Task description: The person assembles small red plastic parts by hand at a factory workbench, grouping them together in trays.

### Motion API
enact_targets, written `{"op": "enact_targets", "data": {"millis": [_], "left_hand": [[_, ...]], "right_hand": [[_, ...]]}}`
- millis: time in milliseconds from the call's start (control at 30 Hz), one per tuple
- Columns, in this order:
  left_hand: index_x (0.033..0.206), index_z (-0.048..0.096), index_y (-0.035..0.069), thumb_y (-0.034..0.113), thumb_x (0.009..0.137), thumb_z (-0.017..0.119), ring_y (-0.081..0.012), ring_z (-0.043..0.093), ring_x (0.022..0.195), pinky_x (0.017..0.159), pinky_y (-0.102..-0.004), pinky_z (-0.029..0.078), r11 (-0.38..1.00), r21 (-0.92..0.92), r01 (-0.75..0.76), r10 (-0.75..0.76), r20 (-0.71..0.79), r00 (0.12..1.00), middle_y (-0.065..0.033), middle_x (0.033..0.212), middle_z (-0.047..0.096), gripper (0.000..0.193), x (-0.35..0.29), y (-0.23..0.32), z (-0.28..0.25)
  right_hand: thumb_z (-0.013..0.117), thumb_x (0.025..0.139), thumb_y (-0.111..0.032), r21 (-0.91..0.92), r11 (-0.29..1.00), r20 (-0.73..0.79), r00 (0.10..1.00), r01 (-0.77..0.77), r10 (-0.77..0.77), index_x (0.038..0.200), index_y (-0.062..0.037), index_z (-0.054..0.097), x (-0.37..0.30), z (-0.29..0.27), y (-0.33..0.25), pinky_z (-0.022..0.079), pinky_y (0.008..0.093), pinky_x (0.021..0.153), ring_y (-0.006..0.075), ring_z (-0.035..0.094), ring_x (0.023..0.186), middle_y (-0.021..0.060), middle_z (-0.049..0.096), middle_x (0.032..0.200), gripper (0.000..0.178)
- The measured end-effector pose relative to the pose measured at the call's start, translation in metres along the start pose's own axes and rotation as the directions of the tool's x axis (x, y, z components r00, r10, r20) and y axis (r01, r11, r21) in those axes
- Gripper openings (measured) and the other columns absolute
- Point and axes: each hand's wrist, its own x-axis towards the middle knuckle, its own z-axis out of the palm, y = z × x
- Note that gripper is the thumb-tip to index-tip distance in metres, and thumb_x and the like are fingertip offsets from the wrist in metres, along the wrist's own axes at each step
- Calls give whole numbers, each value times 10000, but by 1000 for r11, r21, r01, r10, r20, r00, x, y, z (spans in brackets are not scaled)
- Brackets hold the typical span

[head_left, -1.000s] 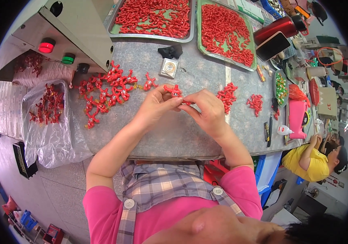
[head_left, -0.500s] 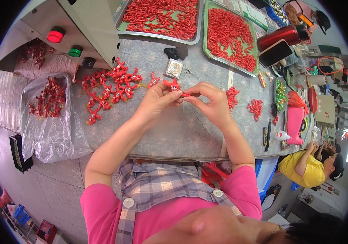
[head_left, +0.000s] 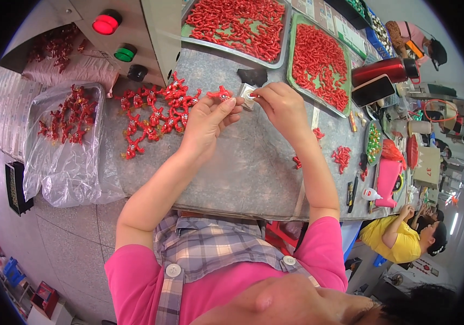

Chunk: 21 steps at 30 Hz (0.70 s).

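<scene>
Between the thumb and fingers of my left hand (head_left: 210, 119) is a small red figurine (head_left: 220, 93), with limbs sticking out. My right hand (head_left: 285, 111) pinches a small red piece (head_left: 253, 96), mostly hidden by the fingertips. That piece is at a little white square box with a round opening (head_left: 246, 98), beside a black cloth-like scrap (head_left: 252, 76). To the left of my left hand lies a cluster of finished-looking red figurines (head_left: 156, 115). A small pile of red pieces (head_left: 342, 157) lies right of my right forearm.
Two trays of red pieces, a metal one (head_left: 232, 45) and a green one (head_left: 346, 111), stand at the back. A plastic-lined tray (head_left: 102, 108) of figurines and a machine with buttons (head_left: 159, 38) are left. Right are a phone (head_left: 373, 90), red flask (head_left: 386, 70) and another person (head_left: 392, 238).
My right hand has moved away from the figurine to the small white box, carrying a red piece. My left hand keeps the figurine, now tilted. The whole view has shifted slightly.
</scene>
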Motion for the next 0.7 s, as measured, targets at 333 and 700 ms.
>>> {"op": "enact_targets", "data": {"millis": [333,700], "left_hand": [[967,539,62,173,853,584,-139,551,975,893,-316,410,993,115,25,-29,30,999,-95,1027,609,165,3,-7,-6],[987,511,73,191,858,579,-151,561,934,811,-283,451,995,-95,-31,22,-98,995,-105,1066,587,188,0,0,-2]], "right_hand": [[564,624,-69,-266,945,127,978,192,-163,653,-73,526,2,8,-3,420,309,600,188,520,685,38,468,661,48],[616,672,-101,-163,981,51,994,102,-95,716,-70,570,-8,4,-2,419,325,585,204,518,662,40,485,666,71]]}}
